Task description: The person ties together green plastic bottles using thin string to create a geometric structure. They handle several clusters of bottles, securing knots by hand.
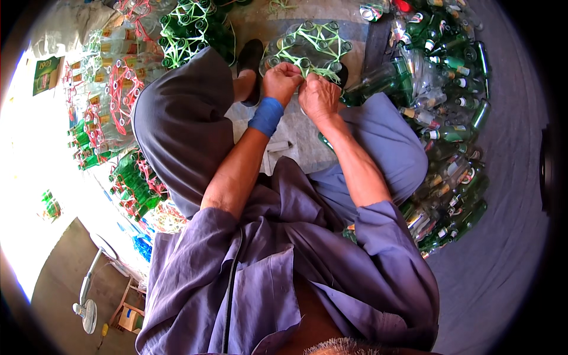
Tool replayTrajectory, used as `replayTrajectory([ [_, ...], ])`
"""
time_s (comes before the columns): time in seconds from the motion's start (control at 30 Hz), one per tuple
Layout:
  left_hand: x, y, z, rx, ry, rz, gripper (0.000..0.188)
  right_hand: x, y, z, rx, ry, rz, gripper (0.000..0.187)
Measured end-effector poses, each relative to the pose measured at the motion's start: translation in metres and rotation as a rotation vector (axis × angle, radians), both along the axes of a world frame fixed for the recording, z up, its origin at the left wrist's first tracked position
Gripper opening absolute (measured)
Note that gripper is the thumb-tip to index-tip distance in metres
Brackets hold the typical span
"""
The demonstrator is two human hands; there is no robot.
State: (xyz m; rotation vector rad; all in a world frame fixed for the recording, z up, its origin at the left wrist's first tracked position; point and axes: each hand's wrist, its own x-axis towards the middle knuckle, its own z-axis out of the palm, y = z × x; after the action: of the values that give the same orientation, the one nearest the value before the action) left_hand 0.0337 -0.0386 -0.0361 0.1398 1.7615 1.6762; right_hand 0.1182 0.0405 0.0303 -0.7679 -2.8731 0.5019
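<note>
A bundle of clear glass bottles [288, 47] stands between my feet, its necks laced together with pale green plastic twine [313, 42]. At the bundle's near edge my left hand [280, 81], with a blue band round the wrist, is closed in a pinch on the twine. Right beside it my right hand [319, 96] is closed too, with strands of the same twine coming out around its fingers. The fingertips are partly hidden, so the exact knot cannot be made out.
Loose green and clear bottles [452, 133] lie piled to my right. On the left stand tied bundles of green bottles [192, 26] and clear bottles laced with red twine [124, 94]. A dark shoe [251, 56] is beside the bundle. A fan [89, 315] stands at the lower left.
</note>
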Motion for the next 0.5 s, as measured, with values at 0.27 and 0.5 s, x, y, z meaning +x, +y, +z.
replayTrajectory([
  [0.27, 0.003, 0.001, 0.002, -0.092, 0.195, 0.019, 0.013, 0.004, -0.003, -0.005, -0.023, 0.144, -0.01, 0.013],
  [0.5, 0.005, 0.005, 0.017, -0.216, 0.277, -0.034, 0.014, 0.008, -0.003, -0.008, 0.041, 0.199, 0.057, 0.01],
])
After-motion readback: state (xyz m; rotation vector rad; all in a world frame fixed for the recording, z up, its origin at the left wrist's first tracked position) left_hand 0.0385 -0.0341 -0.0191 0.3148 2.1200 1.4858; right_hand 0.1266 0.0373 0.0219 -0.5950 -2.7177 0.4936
